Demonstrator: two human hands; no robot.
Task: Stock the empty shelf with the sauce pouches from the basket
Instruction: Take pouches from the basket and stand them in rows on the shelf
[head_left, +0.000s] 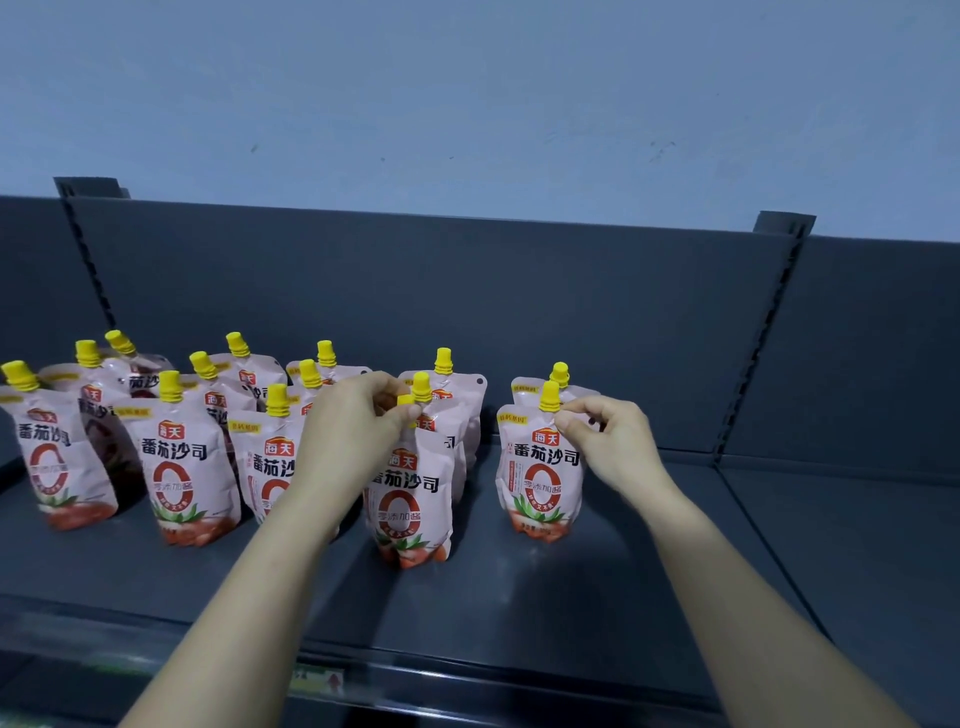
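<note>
Several pink sauce pouches with yellow caps stand upright in rows on the dark grey shelf (597, 582). My left hand (353, 431) pinches the yellow cap of the front middle pouch (410, 499), which stands on the shelf. My right hand (608, 441) has its fingertips pinched on the top right corner of the rightmost front pouch (540, 478), just beside its cap. One more pouch (561, 379) stands right behind that one. The basket is out of view.
More pouches (182, 478) fill the shelf's left half in rows. To the right, past an upright slotted post (763, 332), lies another shelf bay (857, 545). A blue-grey wall (467, 104) rises above the shelf's back panel.
</note>
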